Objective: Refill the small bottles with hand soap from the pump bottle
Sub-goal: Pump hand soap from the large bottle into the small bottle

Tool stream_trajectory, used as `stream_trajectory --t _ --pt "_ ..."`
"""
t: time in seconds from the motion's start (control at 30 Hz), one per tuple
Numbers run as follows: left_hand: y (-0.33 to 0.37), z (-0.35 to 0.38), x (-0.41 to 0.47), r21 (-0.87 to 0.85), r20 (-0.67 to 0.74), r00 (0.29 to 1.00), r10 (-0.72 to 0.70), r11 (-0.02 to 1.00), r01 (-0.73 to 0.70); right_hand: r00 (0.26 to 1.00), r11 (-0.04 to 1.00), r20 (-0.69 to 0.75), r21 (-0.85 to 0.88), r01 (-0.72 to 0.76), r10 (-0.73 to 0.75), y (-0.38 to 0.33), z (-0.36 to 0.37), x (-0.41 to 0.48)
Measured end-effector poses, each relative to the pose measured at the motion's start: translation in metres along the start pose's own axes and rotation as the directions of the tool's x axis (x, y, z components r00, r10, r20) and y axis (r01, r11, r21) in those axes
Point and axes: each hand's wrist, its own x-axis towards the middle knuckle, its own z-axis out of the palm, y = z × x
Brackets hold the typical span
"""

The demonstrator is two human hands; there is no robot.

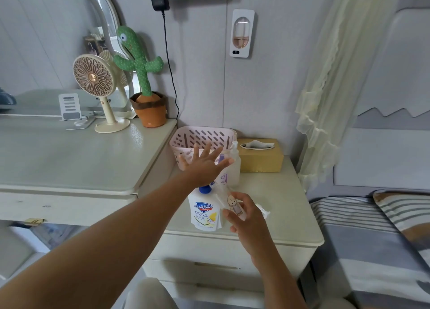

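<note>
The nightstand (286, 199) carries the pump bottle (204, 214), upright near its front edge, with other refill bottles (234, 169) just behind. The left hand (204, 164) is spread, fingers straight, its heel over the blue pump head (206, 189); contact cannot be confirmed. The right hand (247, 219) grips a tilted small bottle (232, 204), its mouth at the spout. This is judged the filling step, which calls next for a steady downward press.
</note>
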Motion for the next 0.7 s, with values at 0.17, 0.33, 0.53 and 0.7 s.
stream_trajectory --t 0.17,0.33,0.53,0.7 --pt "-0.001 0.0 0.004 0.011 0.004 1.0 -0.025 1.0 0.025 1.0 1.0 -0.005 0.009 -0.001 0.001 0.0 0.001 0.001" --pt "0.008 -0.001 -0.021 0.089 0.02 0.998 0.053 0.994 -0.055 1.0 1.0 -0.015 0.0 -0.025 0.025 0.006 0.005 0.001" --pt "-0.005 0.002 0.005 0.022 -0.016 0.999 -0.042 0.999 0.042 1.0 0.999 -0.004 0.032 -0.027 0.027 -0.001 0.004 -0.001" --pt "-0.005 0.003 0.004 0.017 -0.046 0.999 -0.016 1.0 0.017 1.0 0.999 0.0 0.039 -0.019 0.019 0.001 0.006 -0.001"
